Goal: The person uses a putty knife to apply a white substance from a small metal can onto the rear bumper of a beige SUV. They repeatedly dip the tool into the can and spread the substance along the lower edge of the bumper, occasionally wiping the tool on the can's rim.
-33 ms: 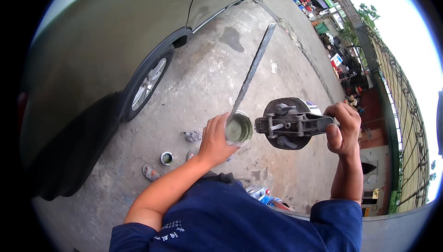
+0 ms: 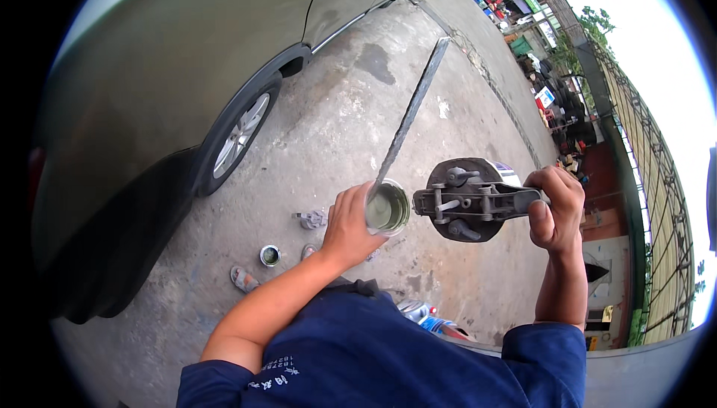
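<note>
My left hand [image 2: 351,223] is closed around the side of a clear cup [image 2: 404,223]. Grey-green paint [image 2: 383,210] coats the inside of the cup. A long, flat, dark mixing stick [image 2: 413,102] leans out of it, pointing away from me. To the right, my right hand [image 2: 556,202] grips the handle of a dark round mixing lid [image 2: 467,217] with wing clamps, its thumb by the lever. Under the lid shows a bit of a white and purple can [image 2: 506,174]. The lid's spout end is beside the cup's rim, slightly apart from it.
A grey-green car [image 2: 172,57] with its wheel [image 2: 243,135] stands on the left, dark sheeting [image 2: 127,251] below it. On the concrete are a small open paint can [image 2: 269,256] and a grey object [image 2: 312,219] near my sandalled foot [image 2: 244,279]. More cans [image 2: 437,323] are by my body.
</note>
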A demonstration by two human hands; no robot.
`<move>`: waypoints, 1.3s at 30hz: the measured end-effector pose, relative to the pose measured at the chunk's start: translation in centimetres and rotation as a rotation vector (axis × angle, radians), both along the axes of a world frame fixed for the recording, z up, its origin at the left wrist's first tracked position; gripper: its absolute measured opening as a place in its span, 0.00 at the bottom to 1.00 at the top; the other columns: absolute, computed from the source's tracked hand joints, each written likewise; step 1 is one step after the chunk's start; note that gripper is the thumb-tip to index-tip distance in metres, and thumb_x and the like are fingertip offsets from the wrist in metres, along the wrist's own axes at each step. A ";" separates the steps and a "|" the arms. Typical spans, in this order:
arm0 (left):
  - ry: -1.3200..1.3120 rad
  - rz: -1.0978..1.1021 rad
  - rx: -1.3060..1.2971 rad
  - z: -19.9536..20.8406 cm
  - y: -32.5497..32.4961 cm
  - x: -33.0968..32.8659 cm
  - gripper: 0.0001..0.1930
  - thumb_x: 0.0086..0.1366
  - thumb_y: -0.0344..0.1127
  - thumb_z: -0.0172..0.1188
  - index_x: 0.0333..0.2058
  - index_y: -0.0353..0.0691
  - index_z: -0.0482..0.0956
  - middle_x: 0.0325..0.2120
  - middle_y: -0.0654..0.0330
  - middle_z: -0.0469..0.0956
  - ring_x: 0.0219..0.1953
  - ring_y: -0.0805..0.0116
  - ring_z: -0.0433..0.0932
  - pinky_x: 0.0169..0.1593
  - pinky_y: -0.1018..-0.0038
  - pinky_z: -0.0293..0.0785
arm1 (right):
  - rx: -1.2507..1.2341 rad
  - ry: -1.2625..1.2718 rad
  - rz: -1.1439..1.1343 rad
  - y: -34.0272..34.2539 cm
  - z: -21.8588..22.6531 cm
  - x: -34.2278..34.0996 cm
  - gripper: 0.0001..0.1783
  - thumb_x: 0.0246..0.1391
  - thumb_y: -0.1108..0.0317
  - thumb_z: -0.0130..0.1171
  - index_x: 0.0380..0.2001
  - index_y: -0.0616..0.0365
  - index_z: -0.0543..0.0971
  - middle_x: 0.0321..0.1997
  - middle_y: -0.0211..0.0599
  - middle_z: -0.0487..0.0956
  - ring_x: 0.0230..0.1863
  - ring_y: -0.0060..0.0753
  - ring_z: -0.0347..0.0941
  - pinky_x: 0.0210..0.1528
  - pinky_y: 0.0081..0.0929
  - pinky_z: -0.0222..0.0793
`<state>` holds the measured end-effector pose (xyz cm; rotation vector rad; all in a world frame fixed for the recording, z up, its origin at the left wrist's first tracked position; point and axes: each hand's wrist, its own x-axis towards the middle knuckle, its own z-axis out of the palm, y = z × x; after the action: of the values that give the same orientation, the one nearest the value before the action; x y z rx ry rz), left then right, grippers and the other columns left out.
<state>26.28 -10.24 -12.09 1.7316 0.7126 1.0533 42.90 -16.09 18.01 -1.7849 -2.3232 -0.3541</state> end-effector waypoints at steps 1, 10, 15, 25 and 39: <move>-0.006 -0.002 0.001 -0.2 0.0 0.1 0.46 0.45 0.38 0.74 0.62 0.39 0.60 0.57 0.50 0.66 0.59 0.48 0.64 0.59 0.57 0.62 | -0.001 -0.008 0.006 0.0 0.1 -0.2 0.25 0.56 0.46 0.50 0.24 0.61 0.74 0.18 0.40 0.70 0.19 0.45 0.67 0.25 0.35 0.64; -0.050 0.016 0.028 -0.1 -0.4 0.2 0.44 0.46 0.39 0.73 0.61 0.39 0.61 0.55 0.51 0.68 0.58 0.48 0.65 0.59 0.57 0.63 | 0.004 -0.038 0.013 -0.4 0.6 -0.8 0.20 0.54 0.53 0.47 0.23 0.61 0.74 0.18 0.41 0.70 0.19 0.45 0.68 0.26 0.36 0.64; -0.048 0.017 0.025 0.2 -0.4 0.0 0.44 0.45 0.37 0.73 0.61 0.38 0.62 0.55 0.50 0.68 0.57 0.48 0.66 0.58 0.57 0.63 | 0.006 -0.040 0.017 -0.6 0.7 -1.2 0.18 0.53 0.56 0.47 0.23 0.61 0.74 0.19 0.41 0.71 0.19 0.45 0.68 0.26 0.36 0.64; -0.065 0.005 0.041 0.6 -0.7 -0.1 0.43 0.44 0.35 0.73 0.60 0.35 0.62 0.53 0.48 0.69 0.56 0.46 0.67 0.58 0.56 0.64 | 0.033 -0.082 0.053 -1.0 0.9 -1.4 0.26 0.52 0.45 0.54 0.23 0.61 0.74 0.18 0.39 0.70 0.18 0.42 0.68 0.25 0.33 0.65; -0.058 -0.027 0.042 0.1 -0.6 0.4 0.44 0.43 0.34 0.73 0.59 0.32 0.61 0.53 0.46 0.69 0.55 0.45 0.68 0.57 0.56 0.66 | 0.084 -0.056 -0.002 -1.4 0.2 -0.6 0.38 0.49 0.30 0.56 0.22 0.62 0.74 0.17 0.37 0.70 0.17 0.38 0.68 0.22 0.30 0.63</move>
<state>26.65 -10.85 -11.96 1.7349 0.6335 1.1028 42.33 -17.50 18.22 -1.7593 -2.3075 -0.5006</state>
